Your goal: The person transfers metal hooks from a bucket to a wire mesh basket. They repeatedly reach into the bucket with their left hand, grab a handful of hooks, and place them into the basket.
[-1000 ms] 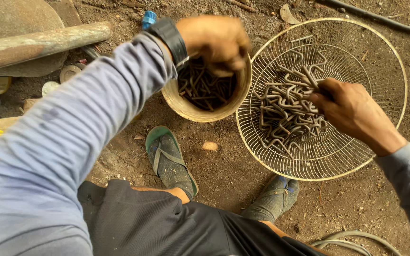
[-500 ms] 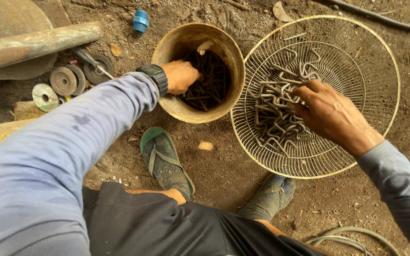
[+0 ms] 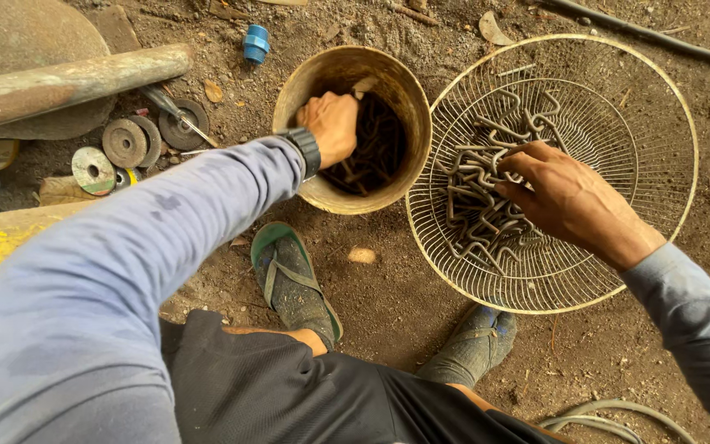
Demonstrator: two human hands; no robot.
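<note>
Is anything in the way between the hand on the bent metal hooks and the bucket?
Nothing visible: only bare dirt lies between the right hand on the bent hooks and the bucket.

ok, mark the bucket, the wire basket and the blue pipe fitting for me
bucket (image 3: 411, 107), head view, on the right side of its rim.
wire basket (image 3: 666, 90), head view, on the outer rim at upper right.
blue pipe fitting (image 3: 255, 43), head view, on the middle of its body, lying on the dirt left of the bucket.
</note>
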